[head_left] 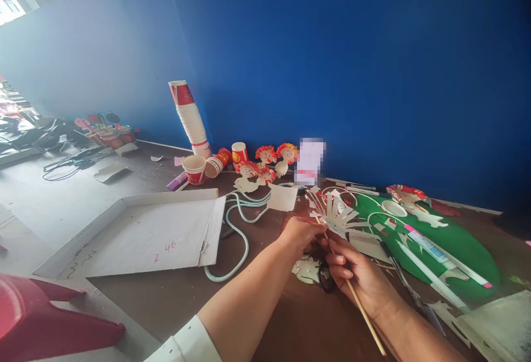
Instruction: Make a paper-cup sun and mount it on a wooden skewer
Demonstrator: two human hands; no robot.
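Note:
My left hand (299,233) pinches the lower edge of a white paper cutout (338,219) whose cut strips fan outward. Closed around a thin wooden stick (360,308) is my right hand (359,273); the stick runs from the lower right up toward the paper's edge. Whether its tip touches the paper I cannot tell. Below the hands lie a pale paper piece (306,269) and what looks like a dark scissor handle (326,280), partly covered by my fingers.
A shallow white box lid (166,240) sits left, beside a coiled pale cable (244,251). Behind stand stacked paper cups (193,124) and red-fringed paper figures (248,176). Right, a green mat (468,251) bears a pink-capped marker (431,248) and scraps. A red stool (45,317) stands front left.

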